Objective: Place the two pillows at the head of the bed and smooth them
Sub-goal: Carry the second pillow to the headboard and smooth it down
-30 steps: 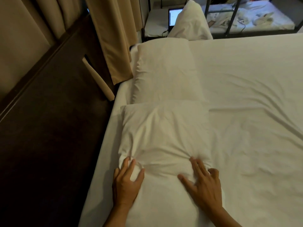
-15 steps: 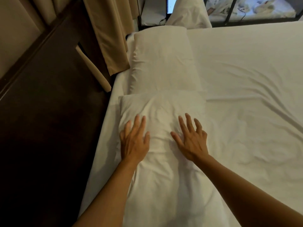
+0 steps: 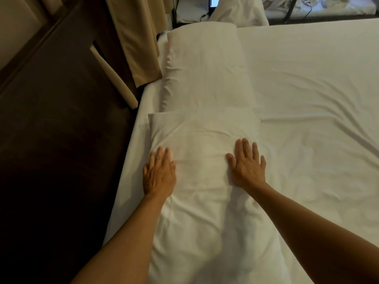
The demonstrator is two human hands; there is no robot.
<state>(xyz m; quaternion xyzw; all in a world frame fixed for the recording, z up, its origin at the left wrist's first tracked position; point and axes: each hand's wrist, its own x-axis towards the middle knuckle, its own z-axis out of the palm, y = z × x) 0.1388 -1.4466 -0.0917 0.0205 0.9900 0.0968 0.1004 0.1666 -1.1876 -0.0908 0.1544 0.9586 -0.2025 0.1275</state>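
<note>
Two white pillows lie end to end along the left edge of the bed [image 3: 320, 95], beside the dark headboard [image 3: 57, 140]. The far pillow [image 3: 205, 66] lies flat and fairly smooth. The near pillow [image 3: 203, 140] is wrinkled and runs down to the bottom of the frame. My left hand [image 3: 159, 173] rests flat on the near pillow's left side, fingers together and extended. My right hand [image 3: 247, 166] presses flat on its right side, fingers spread. Neither hand holds anything.
A beige curtain [image 3: 135, 37] hangs at the headboard's far end, next to the far pillow. Beyond the bed a third white pillow [image 3: 238, 11] leans by a lit laptop [image 3: 213, 1], and a black metal frame [image 3: 291, 9] stands there. The sheet to the right is creased.
Both hands slid from the pillow's near end forward along its top, then moved apart towards its sides. The camera leaned forward over the pillow.
</note>
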